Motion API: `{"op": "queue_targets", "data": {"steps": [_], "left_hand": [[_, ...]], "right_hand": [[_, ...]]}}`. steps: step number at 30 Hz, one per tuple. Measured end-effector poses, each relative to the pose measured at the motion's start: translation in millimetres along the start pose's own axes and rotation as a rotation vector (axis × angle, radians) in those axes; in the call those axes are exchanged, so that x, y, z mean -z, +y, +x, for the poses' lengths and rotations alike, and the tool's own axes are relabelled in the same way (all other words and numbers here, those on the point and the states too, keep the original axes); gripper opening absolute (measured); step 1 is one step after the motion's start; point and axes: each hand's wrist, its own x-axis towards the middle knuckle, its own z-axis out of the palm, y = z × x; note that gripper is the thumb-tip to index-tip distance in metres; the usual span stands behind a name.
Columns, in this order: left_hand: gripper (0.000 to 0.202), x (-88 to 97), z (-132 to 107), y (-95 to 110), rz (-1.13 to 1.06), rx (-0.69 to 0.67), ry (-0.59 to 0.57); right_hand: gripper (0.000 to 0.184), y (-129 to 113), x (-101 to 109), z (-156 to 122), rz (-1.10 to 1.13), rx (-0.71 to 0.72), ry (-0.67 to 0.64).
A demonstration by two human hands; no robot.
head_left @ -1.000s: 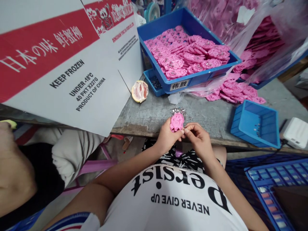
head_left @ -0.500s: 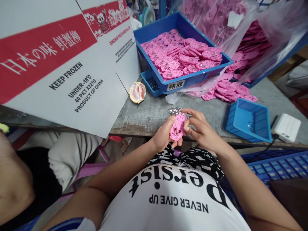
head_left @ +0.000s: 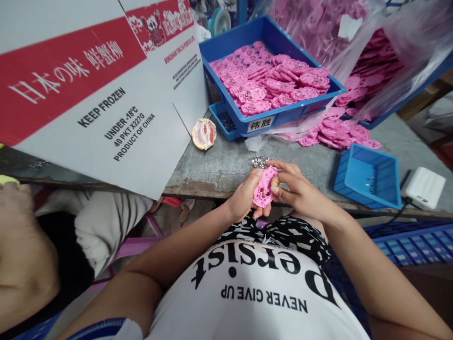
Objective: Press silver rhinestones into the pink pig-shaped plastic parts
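Observation:
My left hand (head_left: 244, 198) grips a flat pink plastic piece (head_left: 264, 186) with small holes, held upright at the table's near edge. My right hand (head_left: 295, 189) is closed against the piece's right side, thumb and fingers pinched on its rim. A little heap of tiny silver parts (head_left: 259, 162) lies on the grey table (head_left: 219, 170) just beyond my hands. A blue tray (head_left: 244, 123) piled with many similar pink pieces (head_left: 272, 82) stands farther back.
A big white and red cardboard box (head_left: 99, 94) leans over the table's left side. A peeled fruit piece (head_left: 204, 133) lies by it. A small blue bin (head_left: 368, 175) and a white device (head_left: 424, 187) sit right. Bagged pink pieces (head_left: 354, 127) lie behind. Another person (head_left: 28, 250) sits left.
I turned the pink piece from facing up to edge-on and lowered it toward me. My right hand shifted from pinching its lower edge to gripping its right side.

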Motion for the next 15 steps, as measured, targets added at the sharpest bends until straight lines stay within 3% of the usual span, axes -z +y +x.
{"op": "queue_targets", "data": {"steps": [9, 15], "left_hand": [[0.046, -1.9, 3.4, -4.2, 0.010, 0.043, -0.030], [0.039, -1.9, 2.8, -8.3, -0.064, 0.001, 0.001]], "right_hand": [[0.024, 0.2, 1.5, -2.1, -0.006, 0.002, -0.005], [0.018, 5.4, -12.0, -5.3, 0.116, -0.100, 0.160]]}}
